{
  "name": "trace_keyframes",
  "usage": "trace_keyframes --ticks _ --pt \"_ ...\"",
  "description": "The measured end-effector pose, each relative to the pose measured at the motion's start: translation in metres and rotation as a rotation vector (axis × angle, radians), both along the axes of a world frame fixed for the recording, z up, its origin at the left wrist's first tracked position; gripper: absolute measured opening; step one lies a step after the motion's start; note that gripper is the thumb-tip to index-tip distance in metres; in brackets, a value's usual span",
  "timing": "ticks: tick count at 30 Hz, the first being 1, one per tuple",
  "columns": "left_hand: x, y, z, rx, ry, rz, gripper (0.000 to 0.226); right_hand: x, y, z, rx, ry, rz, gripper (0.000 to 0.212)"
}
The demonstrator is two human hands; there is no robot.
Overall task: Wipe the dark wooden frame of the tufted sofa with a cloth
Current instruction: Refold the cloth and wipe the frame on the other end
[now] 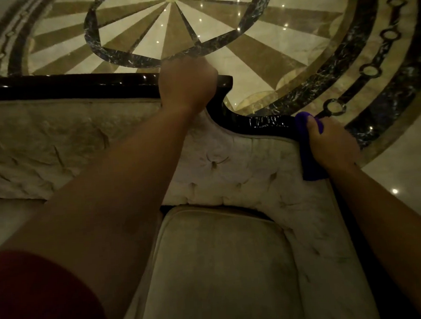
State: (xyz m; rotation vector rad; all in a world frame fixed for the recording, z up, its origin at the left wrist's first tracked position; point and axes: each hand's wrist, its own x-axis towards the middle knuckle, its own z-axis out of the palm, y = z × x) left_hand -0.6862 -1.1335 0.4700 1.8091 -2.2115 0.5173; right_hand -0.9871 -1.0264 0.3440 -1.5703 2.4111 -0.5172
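The dark glossy wooden frame (263,125) runs along the top of the cream tufted sofa back (229,163), from the left edge, through a curved step, down to the right. My left hand (187,83) is closed over the upper rail just left of the step. My right hand (331,143) presses a purple cloth (304,139) onto the lower rail at the right end; the cloth drapes over the frame and down the upholstery.
A cream seat cushion (220,268) lies below me. Behind the sofa spreads a polished marble floor (284,53) with a starburst medallion and dark ring borders. A red sleeve (36,297) fills the lower left corner.
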Motion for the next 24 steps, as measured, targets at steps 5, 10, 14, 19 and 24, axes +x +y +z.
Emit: trace_keyframes --ticks 5,10,14,19,24 --pt "-0.024 0.017 -0.012 -0.032 0.075 0.181 0.054 0.001 0.04 -0.007 -0.019 -0.055 -0.134 0.069" --pt "-0.068 0.064 -0.04 0.033 0.123 0.088 0.064 0.004 0.074 -0.029 -0.003 -0.016 -0.152 0.082" --pt "-0.131 0.147 -0.088 0.216 0.075 -0.378 0.067 -0.007 0.106 -0.051 0.043 0.018 -0.197 0.085" --pt "-0.187 0.197 -0.131 0.54 0.085 -0.515 0.06 -0.022 0.16 -0.079 0.112 0.047 -0.18 0.083" --pt "-0.186 0.194 -0.154 0.564 0.112 -0.445 0.061 -0.035 0.212 -0.091 0.219 0.054 -0.167 0.079"
